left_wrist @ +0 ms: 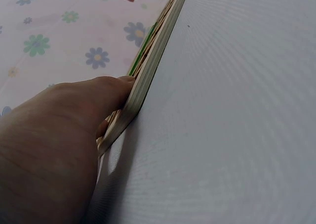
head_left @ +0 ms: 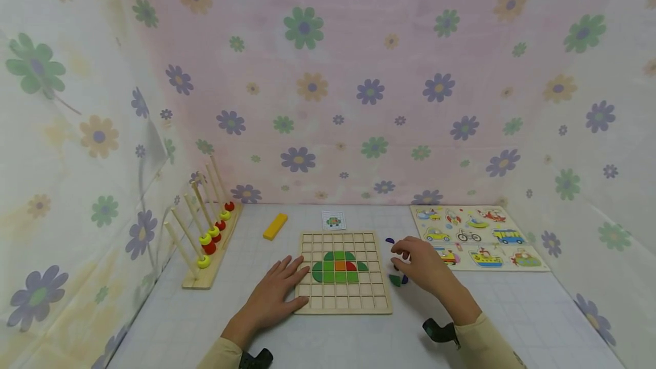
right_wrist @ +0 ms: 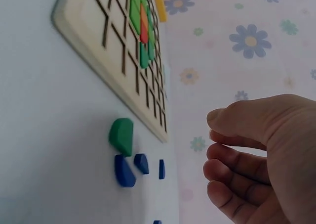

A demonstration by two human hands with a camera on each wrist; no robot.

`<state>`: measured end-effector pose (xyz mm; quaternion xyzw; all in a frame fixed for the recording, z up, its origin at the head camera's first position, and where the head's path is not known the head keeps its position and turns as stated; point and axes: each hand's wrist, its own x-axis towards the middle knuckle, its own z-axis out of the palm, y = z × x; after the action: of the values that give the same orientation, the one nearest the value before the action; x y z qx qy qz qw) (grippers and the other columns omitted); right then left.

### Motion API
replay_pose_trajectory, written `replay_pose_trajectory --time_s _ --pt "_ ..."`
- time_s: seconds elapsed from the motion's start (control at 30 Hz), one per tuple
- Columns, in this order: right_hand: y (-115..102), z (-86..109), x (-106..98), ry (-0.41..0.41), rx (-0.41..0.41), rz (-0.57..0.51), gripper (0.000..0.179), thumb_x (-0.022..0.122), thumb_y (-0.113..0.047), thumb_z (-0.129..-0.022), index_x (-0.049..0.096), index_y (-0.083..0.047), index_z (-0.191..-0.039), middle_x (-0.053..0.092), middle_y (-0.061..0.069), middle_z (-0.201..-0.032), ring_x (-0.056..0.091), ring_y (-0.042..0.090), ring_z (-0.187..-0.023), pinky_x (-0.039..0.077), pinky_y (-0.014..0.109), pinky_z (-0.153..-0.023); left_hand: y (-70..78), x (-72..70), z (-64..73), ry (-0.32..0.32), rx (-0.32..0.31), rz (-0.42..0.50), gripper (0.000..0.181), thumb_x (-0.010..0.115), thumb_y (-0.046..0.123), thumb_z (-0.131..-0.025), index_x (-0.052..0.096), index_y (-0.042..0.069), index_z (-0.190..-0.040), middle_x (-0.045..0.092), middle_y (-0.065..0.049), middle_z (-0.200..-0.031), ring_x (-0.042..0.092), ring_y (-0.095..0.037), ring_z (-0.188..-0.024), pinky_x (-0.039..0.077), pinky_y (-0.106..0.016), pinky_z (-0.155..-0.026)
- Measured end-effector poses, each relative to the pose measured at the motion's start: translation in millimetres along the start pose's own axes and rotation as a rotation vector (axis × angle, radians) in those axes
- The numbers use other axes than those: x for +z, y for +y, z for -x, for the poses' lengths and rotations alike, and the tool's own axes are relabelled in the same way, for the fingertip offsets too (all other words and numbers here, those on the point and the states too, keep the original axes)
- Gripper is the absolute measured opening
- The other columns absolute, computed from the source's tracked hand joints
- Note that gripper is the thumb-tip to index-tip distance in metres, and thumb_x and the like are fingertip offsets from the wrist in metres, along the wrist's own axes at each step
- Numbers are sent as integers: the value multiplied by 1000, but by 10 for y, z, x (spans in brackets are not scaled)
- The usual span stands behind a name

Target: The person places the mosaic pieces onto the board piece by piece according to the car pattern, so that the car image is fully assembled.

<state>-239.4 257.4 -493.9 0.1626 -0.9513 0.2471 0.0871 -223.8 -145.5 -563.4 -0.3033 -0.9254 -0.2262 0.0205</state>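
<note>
A wooden grid board (head_left: 335,302) lies flat mid-table. Set in its cells are green tiles (head_left: 340,277), an orange tile (head_left: 340,266) and a red tile (head_left: 351,266). My left hand (head_left: 277,294) rests against the board's left edge, fingers spread, thumb on the rim. Off the board's right side hovers my right hand (head_left: 427,266), fingers loosely bent, with nothing visible between thumb and fingertips. Below it lie a rounded green piece (right_wrist: 121,136) and several blue pieces (right_wrist: 124,171), all loose on the table. A small pattern card (head_left: 333,221) lies behind the board.
On the left stands a wooden peg rack (head_left: 200,282) with red and yellow beads. A yellow block (head_left: 275,226) lies between rack and board. The vehicle puzzle board (head_left: 492,252) sits at back right, partly behind my right hand. Flowered cloth (head_left: 338,147) walls off the back and sides.
</note>
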Motion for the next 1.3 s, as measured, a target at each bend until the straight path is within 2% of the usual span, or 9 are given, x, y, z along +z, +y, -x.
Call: replay_pose_trajectory --time_s 0.27,0.47,0.63,0.97,1.17,1.3 --pt "66 99 88 -126 146 -10 14 88 -17 -93 81 -16 -105 64 -9 -90 57 15 -85 53 36 -74 -26 16 -5 1 2 -11 74 64 59 -104 53 17 -163 37 -4 -174 26 -36 -162 21 -57 -131" --pt "92 153 180 -163 86 36 14 90 -16 -90 78 -17 -96 60 -10 -83 52 12 -78 51 36 -71 -41 29 -9 -3 -1 -16 74 63 60 -104 53 18 -163 37 -3 -175 26 -36 -162 21 -57 -131" --pt "79 171 216 -191 98 52 17 92 -16 -88 76 -19 -94 58 -10 -82 52 12 -77 52 36 -73 -42 34 -17 -5 -1 -20 74 62 61 -104 53 17 -163 36 -3 -175 25 -35 -162 20 -56 -131" --pt "99 196 253 -164 74 46 23 89 -4 -85 79 -20 -99 64 -11 -91 57 11 -85 57 40 -81 -30 34 -14 -10 -12 -25 74 62 61 -104 53 19 -163 37 -2 -175 26 -35 -162 20 -56 -131" --pt "91 210 250 -138 87 58 24 94 -19 -85 80 -15 -104 66 -10 -92 60 10 -87 59 42 -85 -33 32 -9 -5 -7 -26 74 62 60 -104 53 18 -163 36 -2 -175 25 -35 -163 20 -56 -131" --pt "91 201 263 -128 96 86 23 95 -25 -85 79 -14 -98 65 -10 -86 58 11 -83 57 42 -82 -27 31 -8 3 8 -12 74 63 59 -104 53 16 -163 37 -5 -174 26 -37 -162 20 -57 -131"
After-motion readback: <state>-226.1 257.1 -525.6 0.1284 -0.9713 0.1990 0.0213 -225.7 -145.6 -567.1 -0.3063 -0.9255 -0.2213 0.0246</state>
